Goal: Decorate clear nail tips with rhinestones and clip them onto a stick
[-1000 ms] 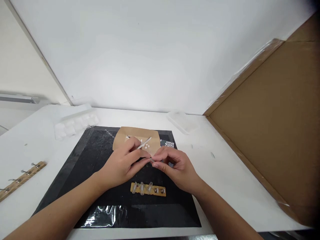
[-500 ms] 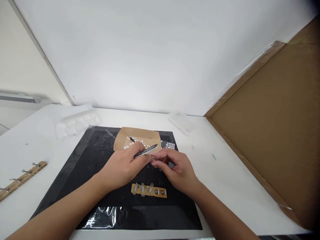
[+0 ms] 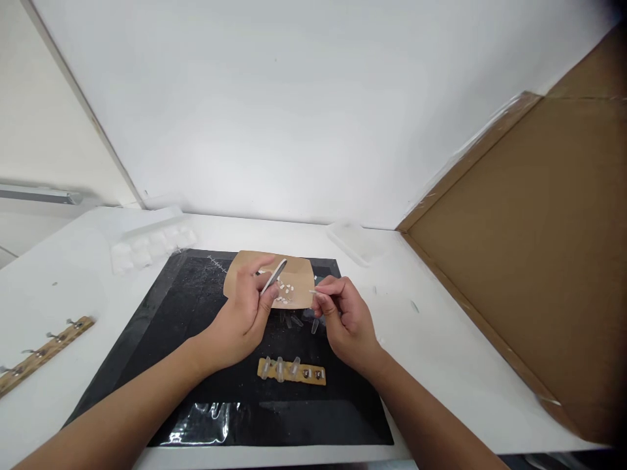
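Note:
My left hand [image 3: 245,310] is closed around a nail file [image 3: 273,277], dark on its face and pale along its edge, held at a slant. To its right, my right hand [image 3: 345,316] pinches a small pale nail tip [image 3: 312,292] between thumb and fingers. The file and the nail tip are apart. Beyond the hands lies a tan paper tray [image 3: 304,274] with several small white pieces in it. Loose clear nail tips [image 3: 296,320] rest on the black mat [image 3: 206,365]. Nearer me is a wooden strip [image 3: 316,382] carrying several clear nail tips.
Another wooden strip [image 3: 53,346] with metal clips lies at the left. A clear plastic package [image 3: 147,245] is at the back left, a translucent tray lid [image 3: 353,241] at the back right. A cardboard panel [image 3: 533,261] stands along the right side.
My hands have moved apart. The file has swung to a steeper slant and left the nail tip, while my right hand has shifted slightly right.

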A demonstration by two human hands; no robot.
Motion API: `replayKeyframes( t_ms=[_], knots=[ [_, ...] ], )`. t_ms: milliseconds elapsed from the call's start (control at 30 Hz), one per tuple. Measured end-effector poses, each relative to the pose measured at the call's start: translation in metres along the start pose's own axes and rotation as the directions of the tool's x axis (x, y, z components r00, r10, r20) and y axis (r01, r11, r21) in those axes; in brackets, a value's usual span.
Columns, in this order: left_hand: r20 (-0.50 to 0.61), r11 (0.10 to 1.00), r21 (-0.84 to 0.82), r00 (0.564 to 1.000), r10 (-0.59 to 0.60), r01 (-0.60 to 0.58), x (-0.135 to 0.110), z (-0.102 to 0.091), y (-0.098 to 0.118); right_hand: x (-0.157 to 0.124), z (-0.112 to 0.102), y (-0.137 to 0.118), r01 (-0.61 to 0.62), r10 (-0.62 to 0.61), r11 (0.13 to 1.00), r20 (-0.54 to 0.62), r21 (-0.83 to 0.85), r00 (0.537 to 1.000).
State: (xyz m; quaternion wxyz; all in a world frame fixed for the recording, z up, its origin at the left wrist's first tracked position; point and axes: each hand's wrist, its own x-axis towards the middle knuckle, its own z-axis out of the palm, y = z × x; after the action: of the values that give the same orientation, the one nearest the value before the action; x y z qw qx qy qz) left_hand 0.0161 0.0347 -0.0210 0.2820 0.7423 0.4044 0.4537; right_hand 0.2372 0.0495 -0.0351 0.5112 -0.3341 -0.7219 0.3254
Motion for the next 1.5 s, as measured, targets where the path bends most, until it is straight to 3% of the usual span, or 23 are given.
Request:
replayKeyframes(
  t_ms=[100, 267, 367, 433, 667, 767, 867, 933, 1033, 1200, 1333, 1500],
  knots=[
    [0.145, 0.964, -0.185, 0.976, -0.164, 0.19, 0.0, 0.004, 0.008, -0.001, 0.01, -0.001, 0.054, -0.055, 0.998, -0.042, -0.041, 0.998],
    [0.331, 0.878, -0.272, 0.895, -0.298, 0.393, 0.001, 0.007, 0.021, -0.001, 0.017, -0.003, 0.123, -0.148, 0.948, -0.065, -0.292, 0.987],
    [0.377, 0.816, -0.294, 0.845, -0.38, 0.498, 0.003, 0.009, 0.024, 0.0, 0.016, -0.002, 0.14, -0.196, 0.87, -0.071, -0.472, 0.978],
    [0.378, 0.807, -0.286, 0.835, -0.4, 0.516, 0.004, 0.009, 0.025, 0.002, 0.015, -0.001, 0.162, -0.221, 0.825, -0.046, -0.541, 0.974],
    [0.3, 0.878, -0.201, 0.881, -0.367, 0.434, 0.003, 0.009, 0.023, 0.004, 0.009, -0.006, 0.212, -0.227, 0.8, 0.043, -0.562, 0.973],
    [0.266, 0.93, -0.106, 0.912, -0.314, 0.351, 0.003, 0.007, 0.024, 0.004, 0.008, -0.01, 0.253, -0.24, 0.742, 0.106, -0.621, 0.965],
    [0.24, 0.964, -0.003, 0.937, -0.256, 0.264, 0.004, 0.005, 0.028, 0.004, 0.006, -0.011, 0.241, -0.27, 0.684, 0.067, -0.688, 0.96],
    [0.226, 0.971, 0.04, 0.944, -0.239, 0.237, 0.004, 0.004, 0.03, 0.004, 0.005, -0.011, 0.215, -0.273, 0.693, 0.026, -0.688, 0.962],
    [0.228, 0.975, 0.054, 0.947, -0.224, 0.217, 0.003, 0.003, 0.032, 0.005, 0.006, -0.011, 0.25, -0.264, 0.713, 0.08, -0.655, 0.961],
    [0.215, 0.986, 0.11, 0.966, -0.147, 0.125, 0.004, 0.003, 0.029, 0.005, 0.009, -0.013, 0.252, -0.286, 0.664, 0.072, -0.704, 0.956],
    [0.214, 0.987, 0.153, 0.974, -0.081, 0.049, 0.004, 0.004, 0.027, 0.004, 0.01, -0.013, 0.302, -0.266, 0.666, 0.161, -0.683, 0.95],
    [0.177, 0.968, 0.248, 0.984, 0.003, -0.047, 0.001, 0.006, 0.026, 0.005, 0.009, -0.012, 0.25, -0.267, 0.666, 0.089, -0.703, 0.96]
  ],
)
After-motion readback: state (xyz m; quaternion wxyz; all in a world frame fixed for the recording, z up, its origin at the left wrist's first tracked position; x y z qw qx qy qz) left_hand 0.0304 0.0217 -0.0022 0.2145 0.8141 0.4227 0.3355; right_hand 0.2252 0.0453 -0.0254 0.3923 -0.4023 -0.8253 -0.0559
